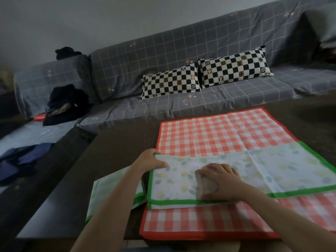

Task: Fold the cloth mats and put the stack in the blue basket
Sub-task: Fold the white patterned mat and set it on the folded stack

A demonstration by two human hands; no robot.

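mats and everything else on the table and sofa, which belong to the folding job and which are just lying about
Job: green-edged leaf mat, held by left hand and right hand; red checked mat underneath; folded green mat.

Lying about: checkered pillows, dark clothes, blue garment.

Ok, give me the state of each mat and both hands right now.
Green-bordered leaf mat: folded in half, lying on the checked mat.
Red checked mat: spread flat, unfolded.
Second green mat: folded, set aside on the left.
Left hand: gripping the leaf mat's far left corner.
Right hand: pressing on the leaf mat, blurred.
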